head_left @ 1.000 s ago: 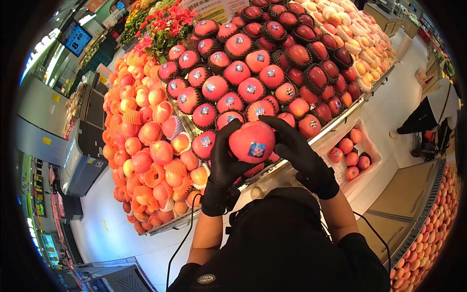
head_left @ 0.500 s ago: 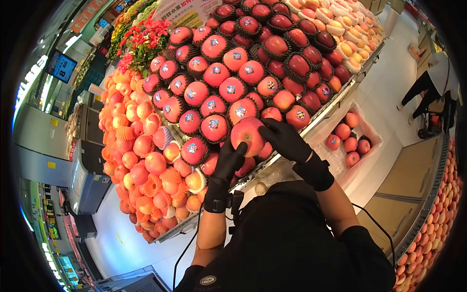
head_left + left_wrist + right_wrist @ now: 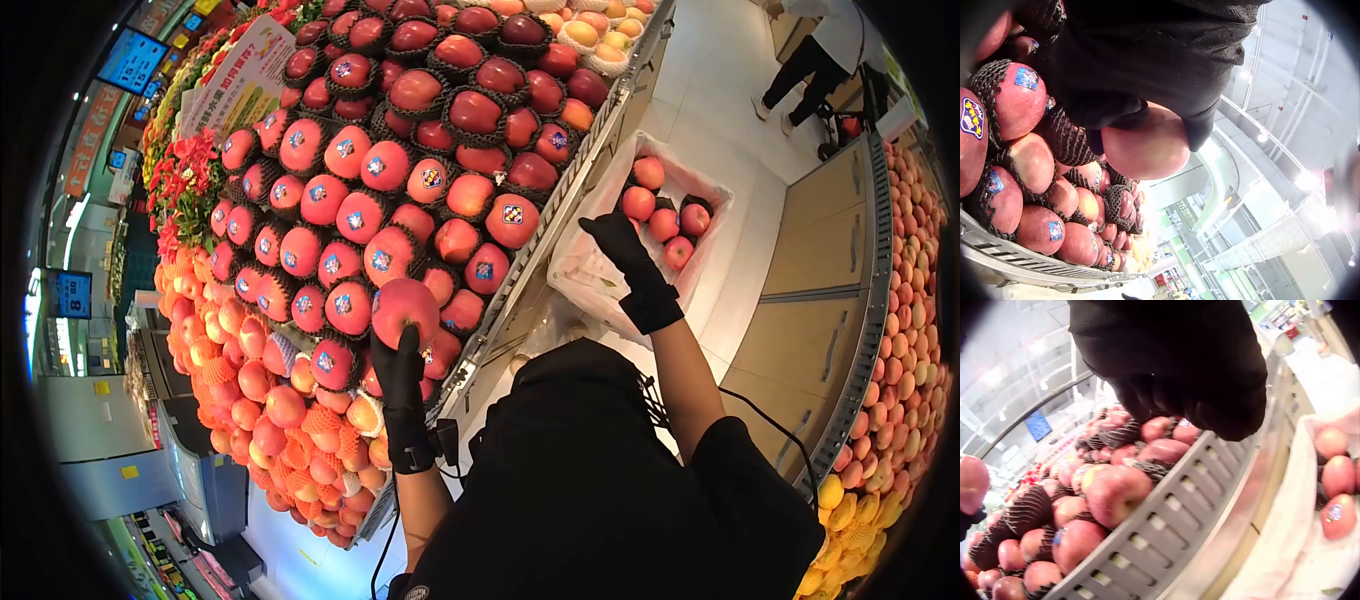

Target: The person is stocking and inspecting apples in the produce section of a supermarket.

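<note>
My black-gloved left hand (image 3: pixel 402 385) grips a red apple (image 3: pixel 405 312) with no net on it, just over the front of the apple display. In the left wrist view the thumb and fingers wrap round this apple (image 3: pixel 1147 147). My gloved right hand (image 3: pixel 630 255) is away from it, over the near edge of a white-lined crate (image 3: pixel 585 285). Its fingers are loosely bent, and nothing shows in them in the right wrist view. Several red apples (image 3: pixel 664 223) lie in the crate. Stickered apples (image 3: pixel 352 308) in black foam nets fill the display beside my left hand.
A grey slatted rail (image 3: pixel 1166 528) edges the display. Apples in orange nets (image 3: pixel 285 407) are heaped at its left. Red flowers (image 3: pixel 190 180) and a sign (image 3: pixel 240 80) stand at the back. A person (image 3: pixel 825 55) stands in the aisle; another fruit stand (image 3: pixel 900 330) is at right.
My right hand has let go of the apple and moved right to the crate. My left hand now holds the apple alone, a little further left. The head view has turned to the right.
</note>
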{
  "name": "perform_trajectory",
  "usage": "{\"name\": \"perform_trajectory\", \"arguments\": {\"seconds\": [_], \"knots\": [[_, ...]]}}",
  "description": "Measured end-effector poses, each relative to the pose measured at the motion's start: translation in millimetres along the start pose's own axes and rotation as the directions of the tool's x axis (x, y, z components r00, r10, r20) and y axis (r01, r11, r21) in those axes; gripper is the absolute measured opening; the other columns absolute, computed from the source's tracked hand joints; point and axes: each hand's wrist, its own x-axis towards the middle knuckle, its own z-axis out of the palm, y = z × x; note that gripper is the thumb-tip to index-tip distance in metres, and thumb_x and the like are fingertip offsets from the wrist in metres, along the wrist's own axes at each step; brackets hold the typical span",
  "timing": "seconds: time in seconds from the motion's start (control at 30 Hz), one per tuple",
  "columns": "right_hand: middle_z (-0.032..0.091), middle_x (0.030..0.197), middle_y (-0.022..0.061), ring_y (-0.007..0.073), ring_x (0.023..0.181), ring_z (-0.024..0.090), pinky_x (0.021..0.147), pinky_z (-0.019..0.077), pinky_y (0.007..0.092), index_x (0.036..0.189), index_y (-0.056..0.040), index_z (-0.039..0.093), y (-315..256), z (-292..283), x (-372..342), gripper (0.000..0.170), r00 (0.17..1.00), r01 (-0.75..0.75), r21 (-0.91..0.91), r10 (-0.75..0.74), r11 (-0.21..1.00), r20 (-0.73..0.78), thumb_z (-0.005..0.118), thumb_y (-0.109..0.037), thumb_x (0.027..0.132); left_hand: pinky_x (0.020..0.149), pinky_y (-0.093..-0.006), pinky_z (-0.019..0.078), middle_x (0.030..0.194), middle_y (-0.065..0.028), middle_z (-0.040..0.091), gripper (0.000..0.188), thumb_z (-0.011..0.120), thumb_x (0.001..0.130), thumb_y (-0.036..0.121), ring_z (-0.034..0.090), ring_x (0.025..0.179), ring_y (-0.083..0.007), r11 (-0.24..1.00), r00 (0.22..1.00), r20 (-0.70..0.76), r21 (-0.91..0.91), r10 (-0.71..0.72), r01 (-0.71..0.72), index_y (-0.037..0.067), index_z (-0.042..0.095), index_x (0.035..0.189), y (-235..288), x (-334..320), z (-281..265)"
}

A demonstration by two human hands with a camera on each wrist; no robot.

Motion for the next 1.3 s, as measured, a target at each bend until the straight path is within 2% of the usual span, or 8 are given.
{"name": "perform_trajectory", "arguments": {"seconds": [0.13, 0.2, 0.47, 0.57, 0.63, 0.9, 0.97, 1.3], "knots": [[0.046, 0.053, 0.0083, 0.0194, 0.051, 0.05, 0.049, 0.0383, 0.0388, 0.076, 0.0024, 0.065, 109.8, 8.6, -0.3, 0.038, 0.912, -0.231, 0.21, 0.287, 0.95, -0.292, 0.06, -0.033, 0.089, 0.045, -0.0223, 0.0352, 0.092, -0.0058, 0.058, 0.048, 0.066, 0.087, 0.023, 0.048, 0.056, -0.0086, 0.994, 0.995, -0.065, -0.087, -0.071, 0.066, 0.001, 0.048, 0.126, 1.9, -5.5, -3.5], [0.043, 0.051, 0.008, 0.0194, 0.048, 0.047, 0.045, 0.0367, 0.039, 0.072, -0.0006, 0.062, 131.6, -1.3, -10.7, 0.041, 0.775, -0.573, 0.349, 0.629, 0.742, -0.066, 0.059, -0.037, 0.09, 0.046, -0.0225, 0.0356, 0.091, -0.0055, 0.058, 0.045, 0.065, 0.086, 0.024, 0.048, 0.057, -0.0091, 0.996, 0.994, -0.087, -0.069, -0.069, 0.063, 0.001, 0.05, 0.122, -3.8, -5.8, -6.2], [0.052, 0.054, 0.0139, 0.029, 0.051, 0.055, 0.054, 0.0457, 0.045, 0.065, -0.0022, 0.059, 216.0, 22.4, -32.4, 0.057, 0.71, -0.654, 0.35, 0.704, 0.671, -0.021, 0.046, -0.048, 0.096, 0.077, -0.0356, 0.0507, 0.101, -0.0161, 0.061, 0.02, 0.061, 0.085, -0.002, 0.06, 0.092, -0.0253, 0.944, 0.959, -0.22, 0.312, 0.179, -0.105, -0.005, 0.055, 0.103, -25.7, -24.6, -11.3], [0.058, 0.06, 0.014, 0.0298, 0.051, 0.058, 0.055, 0.0487, 0.0447, 0.071, -0.0038, 0.066, 217.5, 25.5, -43.5, 0.05, 0.777, -0.621, 0.269, 0.623, 0.736, 0.088, 0.05, -0.043, 0.096, 0.079, -0.0413, 0.0496, 0.106, -0.0246, 0.059, 0.027, 0.063, 0.077, -0.001, 0.06, 0.096, -0.0383, 0.712, 0.952, -0.163, 0.698, 0.257, -0.073, -0.001, 0.058, 0.103, -27.4, -36.2, -13.5], [0.067, 0.087, 0.0151, 0.0299, 0.08, 0.065, 0.071, 0.0524, 0.0409, 0.084, -0.0076, 0.07, 271.4, 46.6, -41.7, 0.013, 0.979, -0.158, -0.331, 0.193, 0.93, 0.073, 0.059, -0.014, 0.084, 0.077, -0.0444, 0.0498, 0.103, -0.0282, 0.059, 0.028, 0.064, 0.073, -0.002, 0.06, 0.095, -0.045, 0.629, 0.95, -0.132, 0.774, 0.282, -0.079, 0.0, 0.058, 0.1, -23.1, -38.2, -6.5], [0.067, 0.091, 0.0152, 0.0324, 0.091, 0.064, 0.083, 0.0514, 0.0399, 0.093, -0.0058, 0.067, 265.1, 38.8, -20.1, 0.023, 0.953, -0.214, -0.012, 0.206, 0.977, -0.221, 0.073, -0.014, 0.072, 0.07, -0.0415, 0.0513, 0.097, -0.0221, 0.061, 0.026, 0.062, 0.081, 0.007, 0.062, 0.083, -0.0376, 0.42, 0.908, 0.047, 0.876, 0.416, -0.238, 0.0, 0.056, 0.105, -24.0, -41.9, 8.1], [0.067, 0.096, 0.016, 0.032, 0.091, 0.065, 0.08, 0.0522, 0.0405, 0.099, -0.0058, 0.064, 264.3, 41.6, -4.6, 0.033, 0.952, -0.24, 0.008, 0.237, 0.971, -0.192, 0.077, -0.02, 0.072, 0.068, -0.0385, 0.0523, 0.099, -0.0172, 0.06, 0.031, 0.059, 0.086, 0.014, 0.062, 0.085, -0.0324, 0.932, 0.963, -0.271, 0.347, -0.006, 0.103, -0.001, 0.053, 0.112, -13.0, -51.2, 20.7], [0.058, 0.111, 0.0139, 0.0387, 0.089, 0.059, 0.067, 0.0503, 0.0512, 0.105, -0.0059, 0.062, 246.3, 43.3, 73.6, 0.038, 0.991, 0.017, -0.585, -0.09, 0.811, -0.097, 0.069, -0.027, 0.074, 0.067, -0.0372, 0.0495, 0.086, -0.0218, 0.061, 0.026, 0.06, 0.08, 0.004, 0.063, 0.077, -0.0343, 0.965, 0.881, -0.396, -0.063, -0.258, 0.255, -0.004, 0.055, 0.105, 0.6, -57.5, 40.9]]}}
